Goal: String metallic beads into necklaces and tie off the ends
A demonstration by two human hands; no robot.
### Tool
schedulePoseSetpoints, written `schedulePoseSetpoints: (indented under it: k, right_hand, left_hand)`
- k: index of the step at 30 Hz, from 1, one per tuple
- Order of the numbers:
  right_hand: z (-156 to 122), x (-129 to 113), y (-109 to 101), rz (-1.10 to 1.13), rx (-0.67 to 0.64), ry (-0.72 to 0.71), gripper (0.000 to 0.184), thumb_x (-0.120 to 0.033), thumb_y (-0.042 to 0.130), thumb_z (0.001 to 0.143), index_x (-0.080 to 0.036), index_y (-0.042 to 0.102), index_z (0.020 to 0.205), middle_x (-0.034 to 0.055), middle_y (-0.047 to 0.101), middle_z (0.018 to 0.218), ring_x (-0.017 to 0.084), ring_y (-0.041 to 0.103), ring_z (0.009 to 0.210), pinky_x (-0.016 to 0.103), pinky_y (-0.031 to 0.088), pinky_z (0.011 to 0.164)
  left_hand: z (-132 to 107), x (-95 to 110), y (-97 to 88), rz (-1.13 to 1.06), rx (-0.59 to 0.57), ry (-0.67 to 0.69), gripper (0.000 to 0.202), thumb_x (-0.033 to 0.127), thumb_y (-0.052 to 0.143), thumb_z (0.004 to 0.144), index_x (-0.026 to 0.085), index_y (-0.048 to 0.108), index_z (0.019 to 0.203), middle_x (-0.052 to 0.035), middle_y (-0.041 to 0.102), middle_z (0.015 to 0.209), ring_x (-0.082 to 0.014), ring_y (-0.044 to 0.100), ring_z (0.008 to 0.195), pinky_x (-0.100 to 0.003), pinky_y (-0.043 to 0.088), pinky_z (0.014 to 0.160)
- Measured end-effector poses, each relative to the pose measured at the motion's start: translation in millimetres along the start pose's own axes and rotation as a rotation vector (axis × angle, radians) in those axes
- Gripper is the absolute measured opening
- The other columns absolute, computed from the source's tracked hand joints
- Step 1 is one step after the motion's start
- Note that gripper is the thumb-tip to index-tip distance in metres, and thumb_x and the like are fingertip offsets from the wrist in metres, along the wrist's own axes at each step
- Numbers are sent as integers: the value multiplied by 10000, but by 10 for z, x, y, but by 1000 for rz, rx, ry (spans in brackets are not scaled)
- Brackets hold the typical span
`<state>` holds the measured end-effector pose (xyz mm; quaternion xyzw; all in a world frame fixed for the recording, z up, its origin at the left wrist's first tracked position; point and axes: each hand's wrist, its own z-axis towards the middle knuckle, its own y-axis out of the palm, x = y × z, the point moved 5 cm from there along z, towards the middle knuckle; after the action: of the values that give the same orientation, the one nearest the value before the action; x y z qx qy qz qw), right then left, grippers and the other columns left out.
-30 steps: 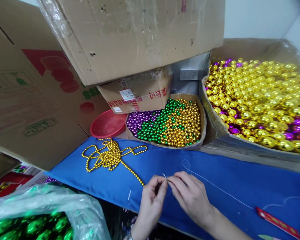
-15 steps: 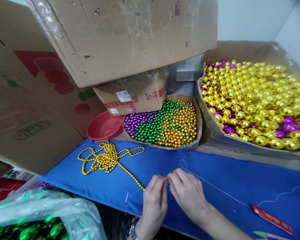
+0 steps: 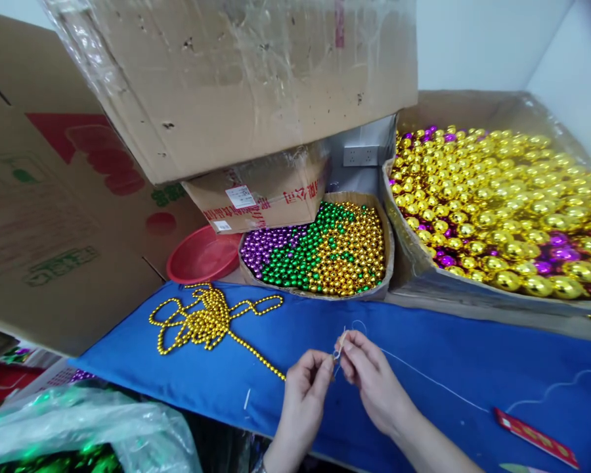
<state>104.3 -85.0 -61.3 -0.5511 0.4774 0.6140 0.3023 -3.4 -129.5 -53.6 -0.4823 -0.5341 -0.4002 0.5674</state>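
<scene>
My left hand is closed in a pinch, thumb against forefinger. My right hand also pinches, its fingertips nearly touching the left ones. Between them is a thin whitish string with a small loop or knot, too small to make out fully. A pale line of thread runs from near my right hand across the blue cloth to a red card. A gold bead chain stretches from a tangled heap to my left hand, where its end is hidden.
Behind the cloth stand a box of purple, green and gold beads, a red basin and a large box of gold beads. Stacked cartons overhang the back. At lower left is a plastic bag with green beads.
My hands have turned and parted slightly at the fingertips, so the string and small loop between them now show. The view has shifted a little.
</scene>
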Motion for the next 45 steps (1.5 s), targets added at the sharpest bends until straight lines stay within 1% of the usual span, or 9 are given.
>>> schedulePoseSetpoints:
  k: [5, 13, 25, 31, 35, 37, 40, 43, 45]
  right_hand:
    - [19, -32, 3, 245, 13, 117, 215, -422, 505, 880, -212, 463, 863, -54, 497, 670, 59, 359, 489, 203, 284, 484]
    - [60, -77, -30, 374, -26, 190, 240, -371, 622, 829, -197, 458, 808, -104, 334, 563, 28, 269, 448, 178, 210, 441]
    - [193, -411, -164, 278, 14, -87, 175, -389, 478, 920, -228, 437, 864, -69, 391, 681, 61, 434, 587, 198, 407, 570]
    - [192, -449, 61, -52, 55, -380, 126, -323, 408, 949, -281, 447, 1062, -26, 464, 838, 127, 498, 792, 350, 445, 837]
    - [151, -436, 361, -408, -85, -593, 231, -219, 506, 888, -249, 547, 1113, 10, 533, 889, 167, 522, 842, 475, 302, 1027]
    - [140, -388, 518, -825, -139, -790, 275, -198, 504, 880, -205, 575, 1145, 31, 544, 861, 186, 522, 839, 519, 225, 1078]
    - [192, -240, 653, -1343, -122, -1024, 335, -177, 527, 854, -175, 573, 1186, 27, 516, 770, 196, 495, 763, 547, 281, 1052]
    - [271, -215, 699, -1398, -117, -1093, 189, -113, 568, 798, -190, 670, 937, 9, 488, 709, 185, 478, 727, 533, 283, 1058]
    - [287, -319, 733, -1411, -113, -1121, 121, -126, 583, 784, -199, 646, 711, 3, 465, 683, 179, 473, 726, 522, 277, 1063]
  left_hand:
    - [-1, -30, 20, 69, -27, 36, 278, 404, 487, 875, 169, 545, 739, 10, 525, 660, -138, 448, 632, -238, 362, 593]
    - [-42, -79, 30, 172, -73, 79, 282, 388, 443, 892, 181, 484, 706, 35, 414, 613, -125, 381, 581, -232, 329, 547]
    - [198, 103, -315, 415, -204, 158, 241, 332, 415, 919, 185, 548, 782, -7, 572, 749, -154, 524, 725, -247, 396, 687]
    - [257, 257, -546, 487, -167, 193, 175, 291, 460, 896, 189, 589, 834, -16, 582, 789, -162, 524, 745, -260, 391, 692]
    - [229, 298, -552, 379, -210, 211, 110, 160, 502, 830, 184, 592, 890, -15, 595, 799, -162, 533, 760, -263, 414, 695]
    - [218, 257, -584, 204, -202, 156, 301, 76, 502, 764, 190, 549, 1038, -18, 593, 846, -156, 549, 764, -262, 443, 683]
    - [212, 173, -665, -34, -185, 54, 639, 24, 512, 688, 240, 393, 1278, -66, 542, 1123, -121, 569, 733, -270, 487, 673]
    - [229, 175, -778, 62, -219, 92, 711, 42, 520, 705, 265, 328, 1353, -106, 434, 1340, -115, 602, 780, -287, 515, 734]
    - [272, 197, -940, 312, -192, 151, 640, 69, 516, 738, 252, 382, 1336, -89, 528, 1289, -150, 626, 892, -278, 513, 784]
